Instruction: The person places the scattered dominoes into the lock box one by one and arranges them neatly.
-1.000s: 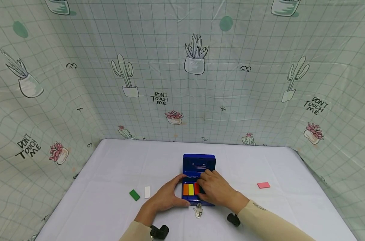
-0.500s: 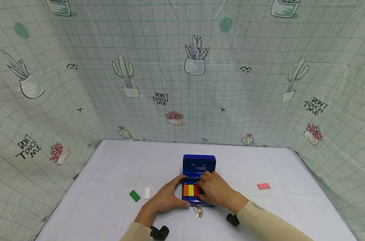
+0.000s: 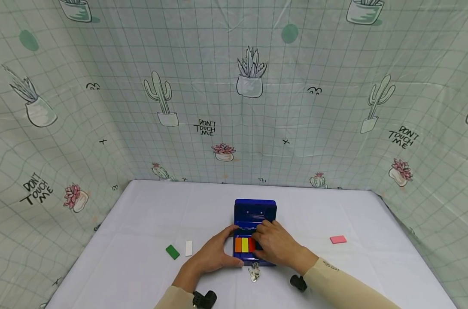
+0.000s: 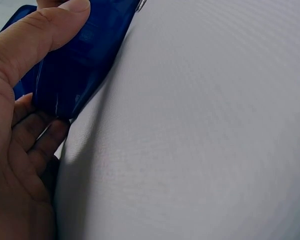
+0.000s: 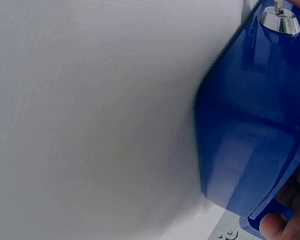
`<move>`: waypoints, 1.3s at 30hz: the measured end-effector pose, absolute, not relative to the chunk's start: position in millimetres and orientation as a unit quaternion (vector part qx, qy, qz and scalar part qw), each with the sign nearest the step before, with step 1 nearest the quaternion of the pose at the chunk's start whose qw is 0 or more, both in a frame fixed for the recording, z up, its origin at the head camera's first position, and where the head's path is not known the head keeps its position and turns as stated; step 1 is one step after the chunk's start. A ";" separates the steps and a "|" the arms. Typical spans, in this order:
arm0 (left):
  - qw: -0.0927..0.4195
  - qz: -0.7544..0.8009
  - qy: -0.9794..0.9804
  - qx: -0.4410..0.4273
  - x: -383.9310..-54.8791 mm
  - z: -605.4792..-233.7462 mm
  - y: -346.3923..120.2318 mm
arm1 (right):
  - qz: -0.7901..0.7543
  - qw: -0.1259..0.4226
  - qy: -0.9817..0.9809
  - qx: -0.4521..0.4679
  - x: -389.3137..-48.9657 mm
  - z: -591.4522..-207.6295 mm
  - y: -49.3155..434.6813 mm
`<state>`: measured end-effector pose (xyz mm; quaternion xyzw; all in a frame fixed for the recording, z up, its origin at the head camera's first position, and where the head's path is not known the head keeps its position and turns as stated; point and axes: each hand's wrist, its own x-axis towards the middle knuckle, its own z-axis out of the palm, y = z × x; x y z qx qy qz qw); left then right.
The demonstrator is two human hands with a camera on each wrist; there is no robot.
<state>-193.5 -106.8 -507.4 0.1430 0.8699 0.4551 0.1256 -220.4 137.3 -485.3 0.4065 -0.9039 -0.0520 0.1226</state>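
Observation:
A blue metal cash box (image 3: 255, 208) stands on the table with its lid raised. Orange (image 3: 238, 244), yellow (image 3: 245, 244) and red blocks (image 3: 251, 244) lie side by side in it. My left hand (image 3: 214, 253) grips the box's left end, thumb on the front and fingers round the side; the left wrist view shows this thumb (image 4: 45, 30) against the blue wall. Over the right half, my right hand (image 3: 276, 242) reaches in with bent fingers, thumb and forefinger at the red block's two ends. The hand hides the box's right compartment.
Keys on a ring (image 3: 254, 271) hang at the front lock (image 5: 281, 21). A green block (image 3: 172, 252) and a white block (image 3: 189, 248) lie to the left, a pink block (image 3: 338, 239) to the right. A patterned cloth (image 3: 249, 111) hangs behind the table.
Both hands and the box keep nearly the same places. The whole head view has shifted down slightly.

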 end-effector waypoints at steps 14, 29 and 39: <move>0.128 0.456 0.870 0.139 -192.9 -508.1 -106.5 | -0.048 0.123 -0.905 0.405 -218.8 -485.7 138.1; 0.126 0.459 0.870 0.130 -193.2 -508.1 -106.0 | 0.003 0.204 -0.922 0.328 -212.3 -482.2 159.1; 0.127 0.452 0.875 0.115 -191.9 -509.2 -102.9 | 0.024 0.274 -0.922 0.272 -212.4 -484.2 198.0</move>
